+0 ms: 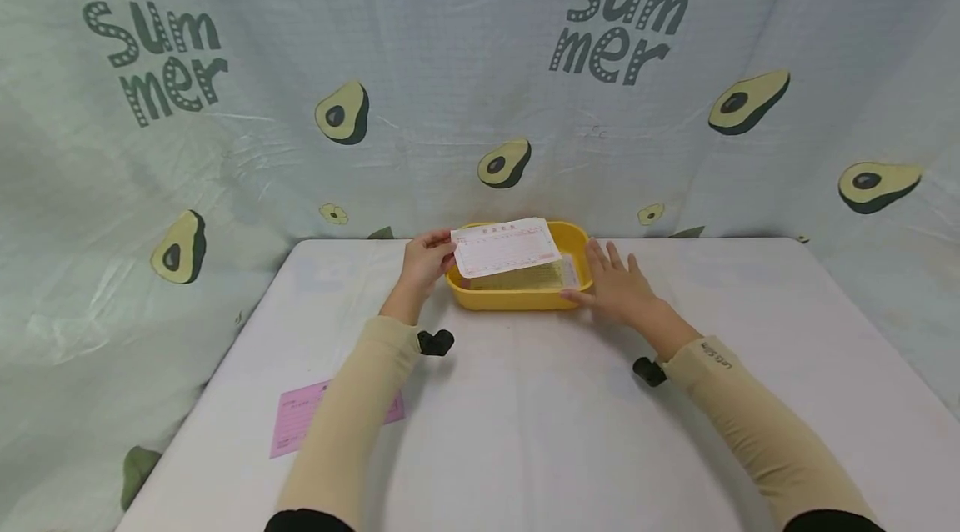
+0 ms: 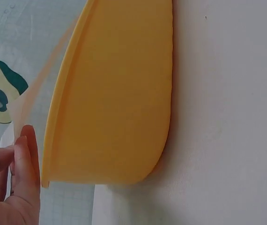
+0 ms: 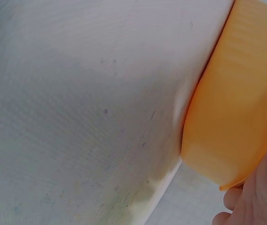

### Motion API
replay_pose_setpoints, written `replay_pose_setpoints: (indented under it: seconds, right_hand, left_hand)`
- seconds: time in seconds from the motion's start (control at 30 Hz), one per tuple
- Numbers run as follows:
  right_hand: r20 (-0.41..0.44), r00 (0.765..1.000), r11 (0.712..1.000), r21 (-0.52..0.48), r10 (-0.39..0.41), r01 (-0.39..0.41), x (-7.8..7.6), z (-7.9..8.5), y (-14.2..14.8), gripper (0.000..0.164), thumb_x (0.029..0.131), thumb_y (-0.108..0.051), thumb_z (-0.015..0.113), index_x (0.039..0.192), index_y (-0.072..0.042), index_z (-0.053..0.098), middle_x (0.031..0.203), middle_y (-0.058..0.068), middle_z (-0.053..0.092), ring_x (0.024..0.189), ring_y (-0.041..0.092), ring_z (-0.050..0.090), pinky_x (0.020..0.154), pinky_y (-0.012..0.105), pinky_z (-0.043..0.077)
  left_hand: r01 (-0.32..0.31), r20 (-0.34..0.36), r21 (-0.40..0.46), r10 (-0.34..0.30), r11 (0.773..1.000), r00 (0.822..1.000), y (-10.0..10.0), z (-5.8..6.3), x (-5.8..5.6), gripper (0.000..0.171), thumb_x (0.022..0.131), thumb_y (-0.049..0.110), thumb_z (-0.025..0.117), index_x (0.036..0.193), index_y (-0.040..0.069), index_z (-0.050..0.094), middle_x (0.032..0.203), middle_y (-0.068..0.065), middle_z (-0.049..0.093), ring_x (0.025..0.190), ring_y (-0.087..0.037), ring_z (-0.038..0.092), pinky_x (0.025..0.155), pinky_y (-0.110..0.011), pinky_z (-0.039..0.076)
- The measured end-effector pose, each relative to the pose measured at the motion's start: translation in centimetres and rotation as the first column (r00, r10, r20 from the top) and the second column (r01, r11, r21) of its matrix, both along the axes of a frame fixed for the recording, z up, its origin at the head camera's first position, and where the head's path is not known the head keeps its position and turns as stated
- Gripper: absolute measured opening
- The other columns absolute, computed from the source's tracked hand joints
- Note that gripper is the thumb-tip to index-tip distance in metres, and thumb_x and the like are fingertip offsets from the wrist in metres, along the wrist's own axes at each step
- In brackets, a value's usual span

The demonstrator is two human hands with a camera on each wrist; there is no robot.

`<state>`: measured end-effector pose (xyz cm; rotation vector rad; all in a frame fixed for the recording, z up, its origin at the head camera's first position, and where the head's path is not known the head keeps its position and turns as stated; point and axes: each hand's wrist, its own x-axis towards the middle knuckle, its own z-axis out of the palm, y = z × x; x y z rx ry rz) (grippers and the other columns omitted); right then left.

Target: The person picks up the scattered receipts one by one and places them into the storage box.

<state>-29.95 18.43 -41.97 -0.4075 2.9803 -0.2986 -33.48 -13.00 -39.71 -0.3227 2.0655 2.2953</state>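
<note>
My left hand (image 1: pixel 425 265) pinches the left end of a white slip printed in pink (image 1: pixel 506 247), a form with ruled lines. The slip slants over the left part of a yellow plastic basin (image 1: pixel 517 301). Inside the basin lies a yellow slip (image 1: pixel 519 278), partly covered, with a pale slip (image 1: pixel 570 270) by its right end. In the left wrist view, thumb and fingers hold the paper just beyond the basin's rim. At the basin's right end, my right hand (image 1: pixel 621 288) rests against the rim with fingers spread, holding no paper.
A pink printed slip (image 1: pixel 298 415) lies on the white table (image 1: pixel 525 415) at the left, partly hidden under my left forearm. Behind the table's far edge hangs a curtain (image 1: pixel 420 173) with avocado prints, close behind the basin.
</note>
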Motion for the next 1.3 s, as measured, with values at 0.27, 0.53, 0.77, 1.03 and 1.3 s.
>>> replay_pose_setpoints:
  seconds: [0.27, 0.53, 0.77, 1.03, 1.3]
  right_hand:
    - [0.007, 1.000, 1.000, -0.016, 0.002, -0.002, 0.3, 0.2, -0.2, 0.110, 0.098, -0.068, 0.050, 0.160, 0.009, 0.002, 0.168, 0.025, -0.001, 0.153, 0.047, -0.001, 0.120, 0.064, -0.001]
    - [0.011, 1.000, 1.000, -0.022, -0.010, 0.010, 0.2, 0.1, -0.3, 0.111, 0.098, -0.068, 0.050, 0.161, 0.007, -0.001, 0.169, 0.024, -0.001, 0.154, 0.046, -0.002, 0.120, 0.064, -0.001]
    - [0.002, 1.000, 1.000, -0.011, -0.013, 0.013, 0.2, 0.2, -0.2, 0.111, 0.098, -0.069, 0.051, 0.160, 0.007, -0.001, 0.169, 0.024, 0.000, 0.154, 0.046, -0.001, 0.120, 0.064, 0.001]
    - [0.002, 1.000, 1.000, 0.000, 0.003, -0.003, -0.2, 0.1, 0.0, 0.111, 0.098, -0.070, 0.047, 0.161, 0.007, -0.002, 0.169, 0.023, -0.001, 0.154, 0.046, -0.001, 0.120, 0.064, 0.002]
    - [0.001, 1.000, 1.000, -0.003, -0.002, 0.002, -0.7, 0.0, 0.2, 0.111, 0.098, -0.070, 0.049, 0.161, 0.006, -0.002, 0.169, 0.023, 0.000, 0.154, 0.046, 0.000, 0.120, 0.064, 0.002]
  left_hand:
    - [0.039, 0.006, -0.091, -0.039, 0.995, 0.999, 1.5, -0.1, -0.6, 0.035, 0.102, 0.000, 0.060, 0.137, 0.000, 0.062, 0.123, -0.015, 0.061, 0.099, -0.021, 0.060, 0.095, -0.030, 0.055]
    - [0.058, -0.037, -0.191, -0.067, 0.980, 0.997, 3.2, 0.2, -0.7, 0.028, 0.100, -0.003, 0.061, 0.128, -0.005, 0.066, 0.114, -0.015, 0.063, 0.089, -0.018, 0.059, 0.087, -0.030, 0.057]
    - [0.052, -0.070, -0.218, -0.068, 0.975, 0.995, 4.0, -0.3, -1.0, 0.028, 0.099, -0.006, 0.060, 0.127, -0.008, 0.066, 0.114, -0.019, 0.064, 0.091, -0.020, 0.060, 0.094, -0.040, 0.056]
    - [0.007, -0.087, -0.350, -0.040, 0.937, 0.995, 4.4, -0.1, -1.3, 0.028, 0.100, -0.006, 0.058, 0.126, -0.007, 0.066, 0.116, -0.021, 0.065, 0.096, -0.024, 0.062, 0.092, -0.038, 0.056]
    - [0.001, -0.076, -0.545, -0.051, 0.838, 0.996, 4.7, 0.6, -1.3, 0.027, 0.100, 0.001, 0.061, 0.126, -0.002, 0.069, 0.119, -0.018, 0.068, 0.103, -0.027, 0.064, 0.093, -0.038, 0.055]
